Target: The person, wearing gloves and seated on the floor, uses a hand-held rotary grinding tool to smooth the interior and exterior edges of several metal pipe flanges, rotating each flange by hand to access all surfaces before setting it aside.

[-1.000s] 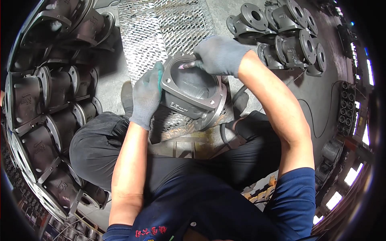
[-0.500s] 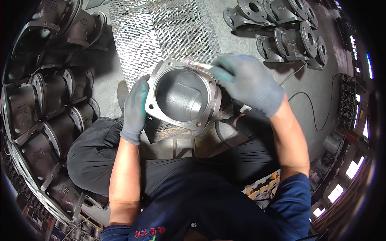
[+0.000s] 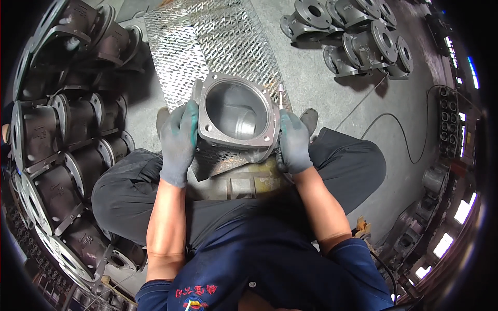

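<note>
A grey metal valve body casting (image 3: 236,141) with a wide round opening and a flange with bolt holes stands between my hands. My left hand (image 3: 179,142), in a grey and green glove, is closed round the left flange. My right hand (image 3: 294,142), gloved alike, presses against the casting's right side. A slim pencil-shaped tool (image 3: 281,96) with a pale tip sticks up from my right fingers, and something dark like a hose hangs below them. The palm sides of both hands are hidden.
A sheet of patterned metal mesh (image 3: 218,41) lies ahead on the floor. Stacked flanged castings (image 3: 78,122) crowd the left side. More castings (image 3: 363,46) stand at the far right. A thin dark cable (image 3: 399,122) curves over the floor at right.
My right hand has come down from the casting's upper right rim to its right side, and the tool now points upward. The casting has turned slightly; my left hand still holds it.
</note>
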Demonstrator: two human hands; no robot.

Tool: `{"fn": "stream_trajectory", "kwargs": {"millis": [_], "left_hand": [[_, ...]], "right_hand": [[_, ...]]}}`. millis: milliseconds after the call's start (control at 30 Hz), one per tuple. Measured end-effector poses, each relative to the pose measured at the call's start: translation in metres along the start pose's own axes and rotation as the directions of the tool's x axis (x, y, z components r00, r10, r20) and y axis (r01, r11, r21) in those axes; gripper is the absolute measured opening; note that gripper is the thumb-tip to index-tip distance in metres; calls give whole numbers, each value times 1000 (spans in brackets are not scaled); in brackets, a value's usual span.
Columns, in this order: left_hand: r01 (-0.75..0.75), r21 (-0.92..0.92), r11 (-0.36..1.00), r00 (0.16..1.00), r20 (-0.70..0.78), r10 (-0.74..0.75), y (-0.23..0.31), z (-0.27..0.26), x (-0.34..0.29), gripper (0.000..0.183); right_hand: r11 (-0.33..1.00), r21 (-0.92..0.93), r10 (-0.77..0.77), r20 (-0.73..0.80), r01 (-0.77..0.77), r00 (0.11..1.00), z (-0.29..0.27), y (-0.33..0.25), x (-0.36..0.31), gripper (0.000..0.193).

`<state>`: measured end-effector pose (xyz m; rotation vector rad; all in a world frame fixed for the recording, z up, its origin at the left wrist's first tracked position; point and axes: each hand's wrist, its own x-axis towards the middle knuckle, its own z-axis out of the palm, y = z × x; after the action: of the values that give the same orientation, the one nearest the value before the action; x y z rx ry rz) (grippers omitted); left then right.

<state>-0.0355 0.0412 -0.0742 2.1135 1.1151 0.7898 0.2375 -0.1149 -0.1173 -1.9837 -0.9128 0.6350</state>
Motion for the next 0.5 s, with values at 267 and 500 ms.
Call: {"fn": "stream_trajectory", "kwargs": {"millis": [267,500], "left_hand": [[221,93,971,971,-116,-210,93,-34,-21,60],[-151,175,973,977,176,120,99,-31,-40,114]], "right_hand": [[985,18,166,131,-170,977,40,-18,13,45],[935,159,298,137,-318,945,53,2,1,41]]}}
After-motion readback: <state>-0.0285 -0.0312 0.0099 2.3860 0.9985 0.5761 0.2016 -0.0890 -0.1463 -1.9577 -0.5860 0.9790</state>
